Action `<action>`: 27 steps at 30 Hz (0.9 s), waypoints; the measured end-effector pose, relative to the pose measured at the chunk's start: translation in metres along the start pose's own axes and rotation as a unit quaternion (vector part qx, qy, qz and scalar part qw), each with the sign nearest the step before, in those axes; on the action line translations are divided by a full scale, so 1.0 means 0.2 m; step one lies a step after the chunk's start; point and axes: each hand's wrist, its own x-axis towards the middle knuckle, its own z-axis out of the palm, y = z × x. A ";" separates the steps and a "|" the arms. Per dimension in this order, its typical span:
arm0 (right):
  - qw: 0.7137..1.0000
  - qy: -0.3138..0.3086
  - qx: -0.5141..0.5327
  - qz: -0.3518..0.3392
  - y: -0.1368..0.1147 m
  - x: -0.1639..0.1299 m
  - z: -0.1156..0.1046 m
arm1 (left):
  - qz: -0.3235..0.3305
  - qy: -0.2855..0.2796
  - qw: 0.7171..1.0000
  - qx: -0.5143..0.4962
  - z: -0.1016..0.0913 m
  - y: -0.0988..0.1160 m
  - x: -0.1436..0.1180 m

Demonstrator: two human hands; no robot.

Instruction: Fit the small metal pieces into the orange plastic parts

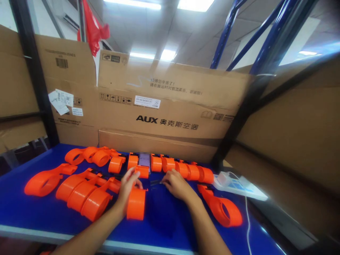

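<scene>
Forearms (×2) [205,226] over front edge of blue table [162,230], L hand [126,187] gripping orange pc [136,204] nr that edge, R hand [176,184] appar pinching slim dark pc [155,182], prob a fitting step, next move needing steady L hold, careful alignment.

On the table [170,226], ring parts [95,205] lie at lower left of the frame, and a power strip [255,190] at right. Below the centre, a phone [144,159] is between two ring parts. Behind stands the cardboard [119,118].
</scene>
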 end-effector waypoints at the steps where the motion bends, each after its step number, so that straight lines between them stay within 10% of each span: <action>1: 1.000 0.005 -0.004 0.001 -0.01 0.00 0.00 | 0.002 -0.004 1.000 -0.002 0.00 0.00 0.00; 9: 0.989 0.095 0.110 0.023 -0.02 -0.01 0.00 | -0.010 -0.007 1.000 -0.006 0.01 -0.02 -0.02; 17: 0.861 0.179 0.476 0.028 -0.20 0.04 0.07 | -0.025 -0.030 0.999 0.002 0.04 -0.01 -0.05; 27: 0.829 0.226 0.511 0.023 -0.23 0.05 0.06 | -0.023 -0.037 0.999 0.008 0.04 0.04 -0.08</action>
